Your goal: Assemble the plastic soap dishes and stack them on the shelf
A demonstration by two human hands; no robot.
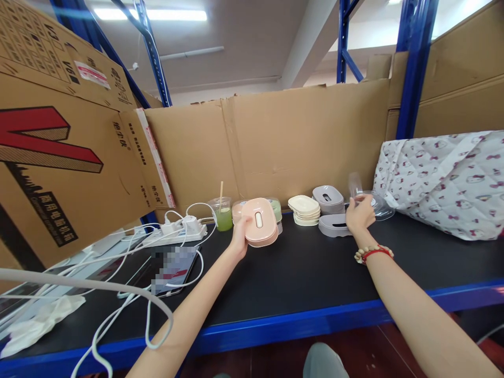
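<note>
My left hand grips the left side of a pink plastic box, tilted up above the shelf, with a pale oval in its top. Behind it, partly hidden, are another pink piece and a green box. At the right, my right hand is closed on a clear plastic piece that stands up from its fingers. Other clear plastic covers lie just beyond that hand. A grey slotted lid lies beside it, a grey box behind, and stacked cream trays to the left.
A cup of green drink with a straw stands behind my left hand. White cables, a power strip and a phone crowd the left. A patterned quilted bag sits at right. Cardboard walls the back.
</note>
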